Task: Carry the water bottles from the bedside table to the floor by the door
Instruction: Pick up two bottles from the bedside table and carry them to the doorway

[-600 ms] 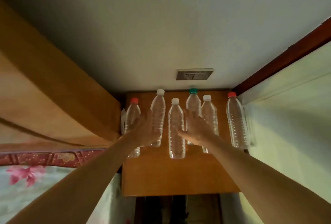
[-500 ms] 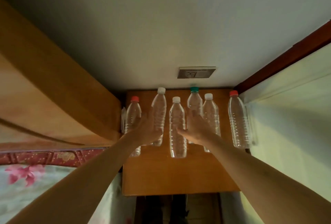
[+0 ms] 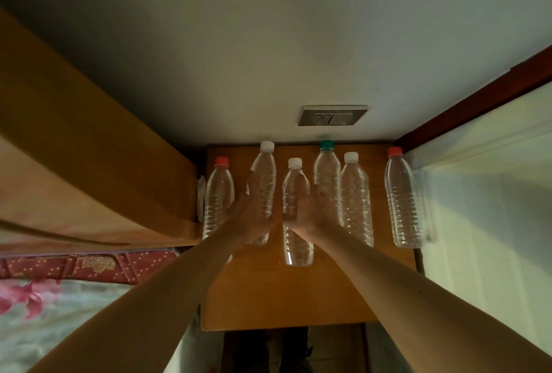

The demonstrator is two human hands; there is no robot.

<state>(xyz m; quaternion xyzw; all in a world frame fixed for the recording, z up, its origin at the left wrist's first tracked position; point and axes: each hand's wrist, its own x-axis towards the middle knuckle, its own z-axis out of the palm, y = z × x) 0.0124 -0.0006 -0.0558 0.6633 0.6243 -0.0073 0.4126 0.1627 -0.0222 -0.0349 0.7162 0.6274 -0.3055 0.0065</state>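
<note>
Your two bare forearms come in from 7 and 5 o'clock, nearly straight, and converge over the wooden worktop [image 3: 283, 298]; a flowered bedsheet [image 3: 33, 301] lies at 8 o'clock beside it. Your left hand [image 3: 254, 214] shows its back, the fingers [image 3: 254, 187] straight, close together and pointing to 12 o'clock over the lower body of the back white-capped bottle [image 3: 265, 169]. You cannot tell whether they press it or only pass in front of it. Your right hand [image 3: 312, 208] mirrors this, with its fingers [image 3: 318, 193] straight and slightly apart over the green-capped bottle [image 3: 327, 169]. Its thumb lies out to 9 o'clock across the front white-capped bottle [image 3: 297, 250], which stands nearest you, between your hands. Neither hand is curled round anything, and the two thumbs almost meet.

Behind, from 9 to 3 o'clock, the left red-capped bottle [image 3: 218, 193] stands by the headboard [image 3: 89, 169]. The right white-capped bottle [image 3: 357, 202] stands just beside the green-capped one, and the right red-capped bottle [image 3: 403, 202] stands apart at the worktop's edge. All six are clear and upright on the worktop; how full they are cannot be told. At 12 o'clock a socket plate [image 3: 333, 116] sits on the wall above them
</note>
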